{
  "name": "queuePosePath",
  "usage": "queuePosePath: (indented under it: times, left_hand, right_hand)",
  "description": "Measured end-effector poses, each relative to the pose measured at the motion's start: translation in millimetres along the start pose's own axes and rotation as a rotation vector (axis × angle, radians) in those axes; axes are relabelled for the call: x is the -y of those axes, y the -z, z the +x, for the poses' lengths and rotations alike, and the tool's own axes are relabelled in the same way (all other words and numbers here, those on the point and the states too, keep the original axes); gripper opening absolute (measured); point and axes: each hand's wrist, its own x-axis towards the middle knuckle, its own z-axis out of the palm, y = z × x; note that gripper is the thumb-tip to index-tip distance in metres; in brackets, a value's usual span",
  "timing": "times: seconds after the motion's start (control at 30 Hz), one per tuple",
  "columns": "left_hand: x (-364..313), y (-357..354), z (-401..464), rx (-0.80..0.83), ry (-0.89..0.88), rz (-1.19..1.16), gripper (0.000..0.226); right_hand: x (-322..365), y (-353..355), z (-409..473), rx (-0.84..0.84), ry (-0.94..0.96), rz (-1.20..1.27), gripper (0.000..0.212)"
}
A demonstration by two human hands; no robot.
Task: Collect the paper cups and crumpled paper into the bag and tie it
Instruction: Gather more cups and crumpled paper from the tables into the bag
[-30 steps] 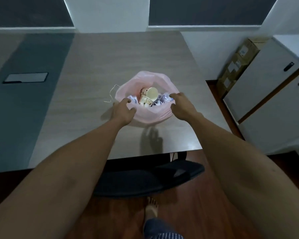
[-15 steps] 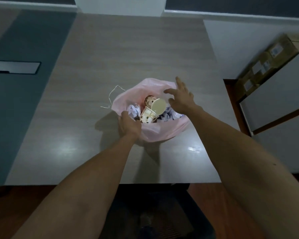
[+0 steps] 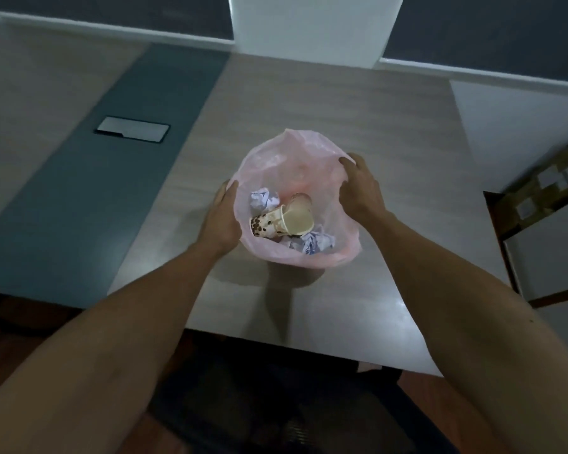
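- The left hand lay flat against the pink bag at frame centre
- The right hand gripped the rim
- Cups and paper sat inside; gathering the rim evenly seemed wise before knotting

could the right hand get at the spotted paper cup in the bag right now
Probably yes. The pink bag stands open and the spotted paper cup lies on top, uncovered. The right hand holds the rim just beside it.

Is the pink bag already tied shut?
No, the pink bag gapes wide open on the table, with paper cups and crumpled paper visible inside.
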Motion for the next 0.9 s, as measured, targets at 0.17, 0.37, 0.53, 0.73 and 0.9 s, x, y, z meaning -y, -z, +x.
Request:
queuePosePath:
  times: [0.17, 0.37, 0.53, 0.73, 0.9]
  left_hand:
    - [70, 94, -13, -0.044, -0.043, 0.077, 0.063]
    - [165, 219, -37, -0.133, -0.054, 0.132, 0.060]
    - [242, 317, -67, -0.175, 0.010, 0.207, 0.069]
    - [323, 411, -96, -0.267, 0.073, 0.258, 0.073]
    - [378, 462, -102, -0.300, 0.162, 0.247, 0.083]
  right_hand:
    - [104, -38, -4, 0.062, 0.122, 0.082, 0.069]
    - [250, -105, -14, 0.101, 0.193, 0.133, 0.075]
    - [362, -173, -13, 0.129, 0.264, 0.163, 0.068]
    - [484, -241, -10, 0.192, 0.401, 0.224, 0.052]
    - [554, -290, 17, 0.228, 0.484, 0.209, 0.060]
